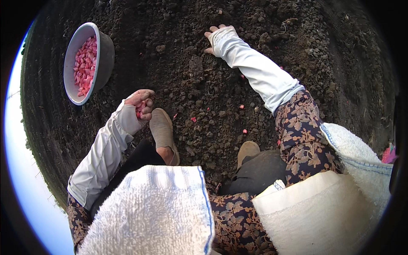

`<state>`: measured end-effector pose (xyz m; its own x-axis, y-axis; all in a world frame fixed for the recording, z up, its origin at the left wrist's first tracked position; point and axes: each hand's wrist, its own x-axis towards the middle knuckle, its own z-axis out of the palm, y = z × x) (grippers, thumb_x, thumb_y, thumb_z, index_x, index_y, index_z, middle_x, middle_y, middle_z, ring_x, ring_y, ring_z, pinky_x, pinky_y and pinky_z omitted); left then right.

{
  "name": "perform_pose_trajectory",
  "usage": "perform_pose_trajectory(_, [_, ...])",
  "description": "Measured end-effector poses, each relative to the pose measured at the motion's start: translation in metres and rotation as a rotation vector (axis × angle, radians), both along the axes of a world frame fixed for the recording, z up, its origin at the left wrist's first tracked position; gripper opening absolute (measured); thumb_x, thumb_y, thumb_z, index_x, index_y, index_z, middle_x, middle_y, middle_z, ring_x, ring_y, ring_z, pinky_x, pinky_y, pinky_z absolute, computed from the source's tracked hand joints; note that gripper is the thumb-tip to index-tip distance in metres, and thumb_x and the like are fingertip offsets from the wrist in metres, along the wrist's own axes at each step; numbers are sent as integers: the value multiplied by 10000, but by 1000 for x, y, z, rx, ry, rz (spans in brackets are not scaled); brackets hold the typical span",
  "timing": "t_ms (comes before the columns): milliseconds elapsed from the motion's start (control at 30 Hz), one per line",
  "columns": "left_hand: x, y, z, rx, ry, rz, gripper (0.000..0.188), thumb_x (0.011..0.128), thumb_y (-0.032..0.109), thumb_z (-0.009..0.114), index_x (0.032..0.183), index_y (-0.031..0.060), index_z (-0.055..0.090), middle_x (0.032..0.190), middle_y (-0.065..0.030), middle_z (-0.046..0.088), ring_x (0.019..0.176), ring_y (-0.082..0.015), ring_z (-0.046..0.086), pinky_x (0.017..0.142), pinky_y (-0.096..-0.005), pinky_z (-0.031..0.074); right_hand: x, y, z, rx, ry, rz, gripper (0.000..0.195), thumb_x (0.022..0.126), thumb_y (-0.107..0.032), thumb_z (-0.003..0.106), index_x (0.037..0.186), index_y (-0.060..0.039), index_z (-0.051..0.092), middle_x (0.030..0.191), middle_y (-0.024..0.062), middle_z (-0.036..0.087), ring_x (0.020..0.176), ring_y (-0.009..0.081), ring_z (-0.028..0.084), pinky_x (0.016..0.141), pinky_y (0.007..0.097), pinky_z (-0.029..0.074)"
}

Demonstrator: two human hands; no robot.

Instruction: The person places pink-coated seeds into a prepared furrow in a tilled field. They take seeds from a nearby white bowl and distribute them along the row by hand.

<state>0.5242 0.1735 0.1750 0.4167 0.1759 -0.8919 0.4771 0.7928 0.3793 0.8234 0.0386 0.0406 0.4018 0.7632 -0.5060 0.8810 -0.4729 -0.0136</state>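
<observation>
My left hand (141, 103), in a white sleeve cover, is curled around several pink cloves or seed pieces (139, 109) just above my left shoe. My right hand (214, 39) reaches farther out to the dark crumbly soil (194, 83), fingers spread at its surface; the palm side is hidden, and I cannot tell whether anything is under it. Beyond my left hand, a grey plastic basin (105, 60) stands on the soil, tilted in view, with many pink pieces (86, 65) in it. A few more pink pieces (244, 131) lie scattered on the ground between my feet and right arm.
My left shoe (162, 127) and right shoe (247, 152) rest on the soil at the near side. White towelling cloth (153, 210) hangs at the front of my body. Ridged soil runs along both sides, with small clods and dry plant bits (288, 21) at the upper right.
</observation>
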Motion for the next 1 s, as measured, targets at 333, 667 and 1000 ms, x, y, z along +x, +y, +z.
perform_pose_trajectory(333, [-19, 4, 11, -22, -154, 53, 147, 951, 165, 558, 1054, 62, 579, 733, -22, 536, 526, -68, 388, 432, -197, 315, -103, -97, 25, -390, 145, 276, 689, 844, -569, 596, 1417, -239, 404, 1521, 53, 285, 1389, 344, 289, 1063, 523, 354])
perform_pose_trajectory(667, [-39, -18, 2, -39, -70, -89, 113, 950, 156, 561, 1023, 72, 582, 721, -4, 529, 521, -60, 432, 403, -189, 327, -259, -255, 7, -127, 504, 326, 636, 834, -432, 625, 1390, -220, 401, 1469, 132, 328, 1267, 369, 398, 1011, 537, 363])
perform_pose_trajectory(1000, [-40, -16, 0, -38, -64, -91, 113, 944, 165, 575, 1008, 72, 581, 727, 0, 522, 503, -58, 428, 397, -182, 328, -237, -182, 25, -118, 410, 423, 419, 814, -320, 639, 1201, -173, 575, 1358, 83, 487, 1245, 292, 459, 1026, 433, 370])
